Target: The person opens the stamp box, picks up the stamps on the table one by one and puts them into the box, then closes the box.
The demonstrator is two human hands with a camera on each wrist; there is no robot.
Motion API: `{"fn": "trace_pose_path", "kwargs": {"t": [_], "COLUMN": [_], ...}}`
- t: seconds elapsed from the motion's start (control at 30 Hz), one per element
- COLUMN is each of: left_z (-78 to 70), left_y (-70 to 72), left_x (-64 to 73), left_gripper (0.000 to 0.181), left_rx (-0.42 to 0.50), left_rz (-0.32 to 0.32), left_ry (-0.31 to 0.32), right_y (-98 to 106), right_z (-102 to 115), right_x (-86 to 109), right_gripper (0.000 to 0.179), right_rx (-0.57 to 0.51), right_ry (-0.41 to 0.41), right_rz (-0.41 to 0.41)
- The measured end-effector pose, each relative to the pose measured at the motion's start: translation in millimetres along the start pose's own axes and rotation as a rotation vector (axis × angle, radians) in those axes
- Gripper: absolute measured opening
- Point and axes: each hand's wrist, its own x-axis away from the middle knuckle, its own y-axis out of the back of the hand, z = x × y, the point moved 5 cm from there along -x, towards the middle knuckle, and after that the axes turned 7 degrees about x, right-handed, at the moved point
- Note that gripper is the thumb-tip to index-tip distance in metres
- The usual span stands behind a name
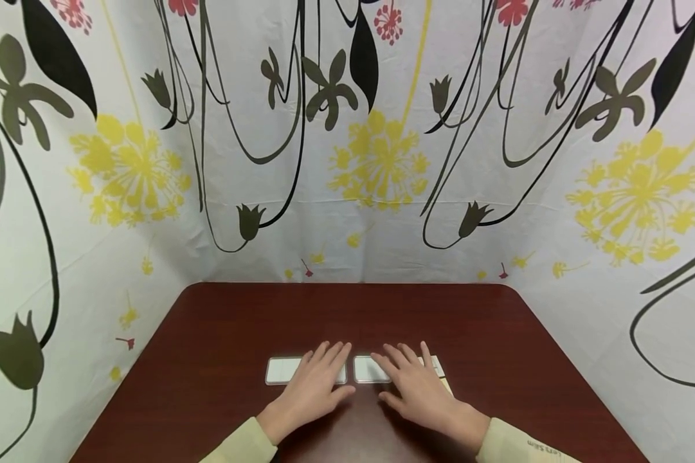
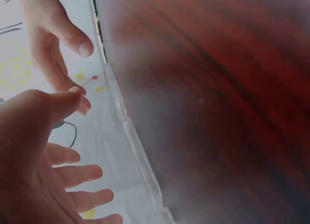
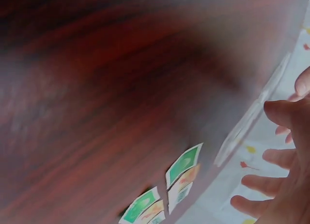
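Note:
My left hand (image 1: 315,386) is spread palm down over a flat white rectangular case with a clear rim (image 1: 280,371), covering its right part in the head view. My right hand (image 1: 416,391), fingers also spread, overlaps a second such case (image 1: 369,370). Beyond that hand a pale card edge (image 1: 438,365) peeks out. Seen from the right wrist, two small groups of overlapping cards lie on the table, one group (image 3: 183,166) beside the other (image 3: 143,208), with green, orange and white faces. Both hands hold nothing, their thumbs pointing toward each other.
The dark red-brown wooden table (image 1: 347,315) has rounded far corners. A white cloth with a flower print (image 1: 335,244) hangs behind it and along both sides. The clear cases stand end to end in the left wrist view, their edges (image 2: 143,161) in a row.

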Motion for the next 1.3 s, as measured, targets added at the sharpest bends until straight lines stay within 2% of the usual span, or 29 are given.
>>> {"fn": "trace_pose_path", "kwargs": {"t": [0.33, 0.6, 0.87, 1.13, 1.3], "left_z": [-3.1, -3.1, -0.6, 0.7, 0.1], "left_y": [-14.9, -16.5, -23.1, -23.4, -22.7], "left_x": [-13.3, -32.7, -48.5, -59.6, -69.3], "left_gripper": [0.072, 0.069, 0.068, 0.051, 0.047], "left_rx": [-0.007, -0.022, 0.014, -0.020, 0.005], "left_rz": [0.040, 0.050, 0.133, 0.131, 0.150], "left_ry": [-0.025, -0.023, -0.010, -0.041, -0.061], "right_y": [-15.5, -23.8, -27.0, -26.9, -24.6], "right_z": [-9.7, -17.7, -21.9, -20.4, -21.1], "right_x": [-4.5, -11.1, -15.8, -21.5, -23.9], "right_gripper": [0.062, 0.054, 0.046, 0.043, 0.044], "right_rx": [-0.035, -0.037, -0.029, -0.040, -0.037], "right_ry": [0.064, 0.121, 0.121, 0.133, 0.133], "right_rz": [0.003, 0.025, 0.038, 0.002, -0.009]}}
